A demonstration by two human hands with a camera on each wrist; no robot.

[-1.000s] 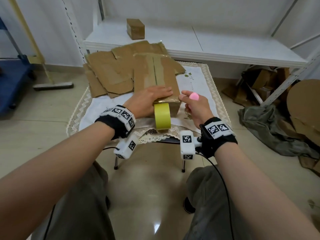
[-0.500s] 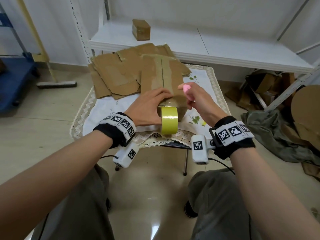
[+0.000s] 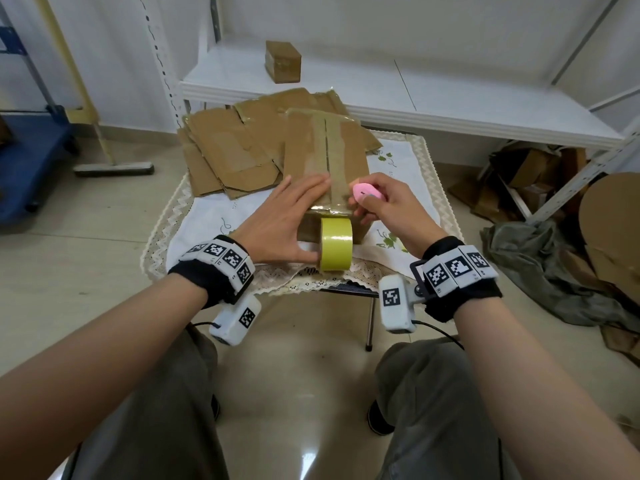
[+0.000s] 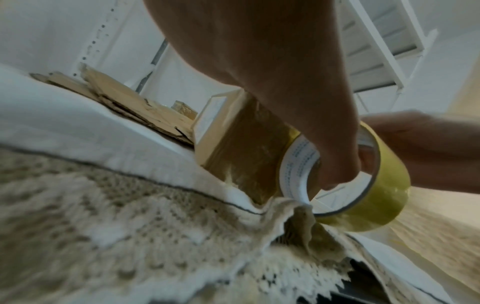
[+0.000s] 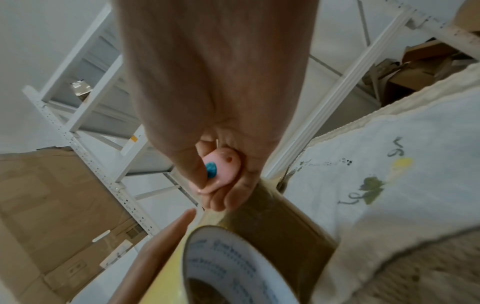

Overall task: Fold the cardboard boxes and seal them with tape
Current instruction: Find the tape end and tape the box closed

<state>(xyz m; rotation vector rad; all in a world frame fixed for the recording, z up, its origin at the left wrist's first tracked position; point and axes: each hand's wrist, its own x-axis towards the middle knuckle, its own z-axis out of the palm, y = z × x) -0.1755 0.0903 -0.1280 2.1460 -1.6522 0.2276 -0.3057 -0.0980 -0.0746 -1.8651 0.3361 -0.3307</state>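
A folded cardboard box (image 3: 304, 157) with tape strips along its top seam lies on the small table. My left hand (image 3: 287, 216) lies flat on the box's near top edge, fingers straight, while the thumb hooks through the core of the yellow tape roll (image 3: 336, 247) hanging against the box's front face. The left wrist view shows the thumb inside the tape roll (image 4: 384, 185). My right hand (image 3: 384, 209) pinches a small pink cutter (image 3: 367, 192) at the box's near top edge, just right of the tape. The right wrist view shows the pink cutter (image 5: 223, 164), with a blue button, above the tape roll (image 5: 233, 267).
Flattened cardboard sheets (image 3: 228, 150) are stacked at the table's back left on a white lace cloth (image 3: 207, 223). A small box (image 3: 282, 60) sits on the white shelf (image 3: 415, 98) behind. A broom (image 3: 114, 168) lies left; cloth and cardboard scraps (image 3: 554, 271) lie right.
My right hand has carried the pink cutter left and forward, up to the box's near top edge beside the tape. The left hand has kept its place on box and roll.
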